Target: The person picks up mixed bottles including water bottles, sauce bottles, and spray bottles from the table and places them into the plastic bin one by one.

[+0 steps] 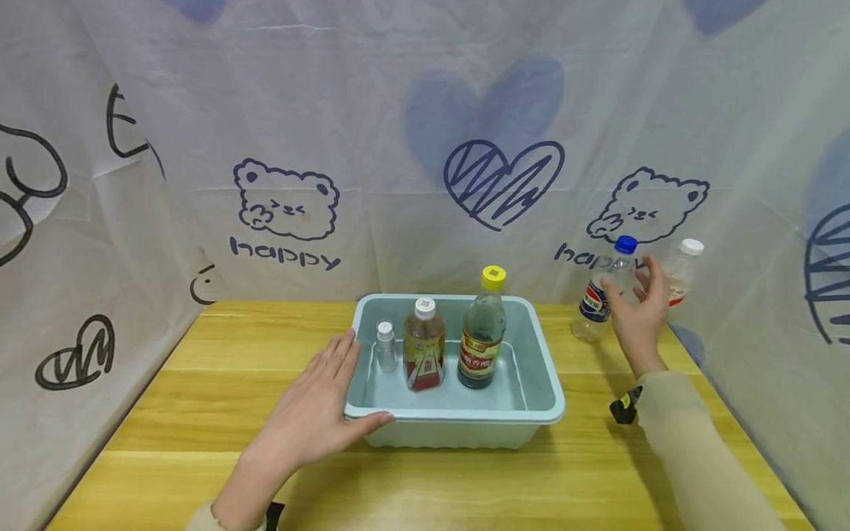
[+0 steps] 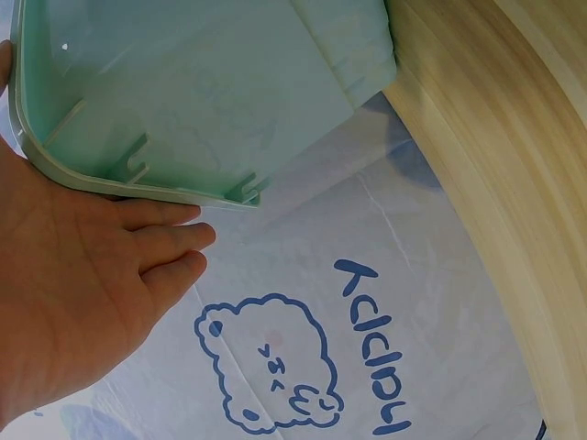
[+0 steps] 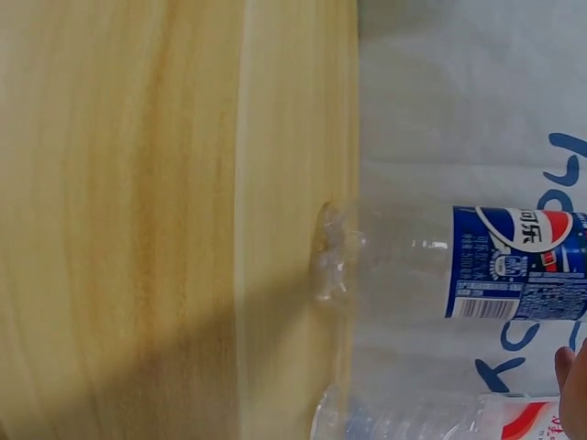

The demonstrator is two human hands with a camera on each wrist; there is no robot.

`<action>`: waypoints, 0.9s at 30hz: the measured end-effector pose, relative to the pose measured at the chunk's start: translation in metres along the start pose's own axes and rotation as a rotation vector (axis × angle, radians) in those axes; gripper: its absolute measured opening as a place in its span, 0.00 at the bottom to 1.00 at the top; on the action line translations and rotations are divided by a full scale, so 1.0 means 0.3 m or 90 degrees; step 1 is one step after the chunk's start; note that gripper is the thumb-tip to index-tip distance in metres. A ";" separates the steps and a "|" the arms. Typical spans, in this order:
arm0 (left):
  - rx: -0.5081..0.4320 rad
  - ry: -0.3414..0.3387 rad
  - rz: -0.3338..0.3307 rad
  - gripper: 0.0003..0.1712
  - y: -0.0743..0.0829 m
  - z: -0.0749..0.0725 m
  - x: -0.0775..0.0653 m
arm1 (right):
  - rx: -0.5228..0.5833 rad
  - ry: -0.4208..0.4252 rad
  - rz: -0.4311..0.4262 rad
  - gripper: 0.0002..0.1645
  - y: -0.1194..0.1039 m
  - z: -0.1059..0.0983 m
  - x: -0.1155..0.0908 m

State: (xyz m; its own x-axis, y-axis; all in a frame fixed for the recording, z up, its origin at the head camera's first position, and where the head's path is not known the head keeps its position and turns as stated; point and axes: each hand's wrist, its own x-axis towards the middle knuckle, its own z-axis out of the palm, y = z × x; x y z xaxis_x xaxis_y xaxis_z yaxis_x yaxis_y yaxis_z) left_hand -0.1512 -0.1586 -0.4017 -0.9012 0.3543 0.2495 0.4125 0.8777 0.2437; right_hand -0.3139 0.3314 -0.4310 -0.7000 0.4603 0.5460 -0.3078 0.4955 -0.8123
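Table: yellow wood, banded grain, below left hand and right hand. Cloth: pale, creased, hung behind both and along either side. Prints on cloth: bear, dark blue outline, above and behind left hand, with lettering "happy" under it; second bear, tilted, above right hand; striped heart, up and left of right hand; solid heart, pale blue, higher still; scribbled heart, black, left of left hand.
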 end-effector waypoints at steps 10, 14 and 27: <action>0.003 0.001 0.003 0.68 0.000 -0.002 0.000 | -0.053 -0.040 0.009 0.50 0.010 0.021 0.019; 0.001 0.001 0.001 0.67 0.001 -0.002 0.000 | -0.065 -0.046 -0.002 0.50 0.014 0.025 0.025; -0.002 -0.005 -0.003 0.68 0.003 -0.003 0.002 | -0.076 -0.057 -0.016 0.50 0.027 0.027 0.024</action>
State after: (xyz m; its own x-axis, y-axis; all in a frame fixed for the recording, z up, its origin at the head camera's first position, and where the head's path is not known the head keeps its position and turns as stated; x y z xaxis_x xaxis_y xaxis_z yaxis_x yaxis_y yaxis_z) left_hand -0.1511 -0.1578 -0.4005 -0.9045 0.3523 0.2404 0.4080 0.8788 0.2473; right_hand -0.3266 0.3327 -0.4355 -0.7490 0.3818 0.5415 -0.2509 0.5929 -0.7651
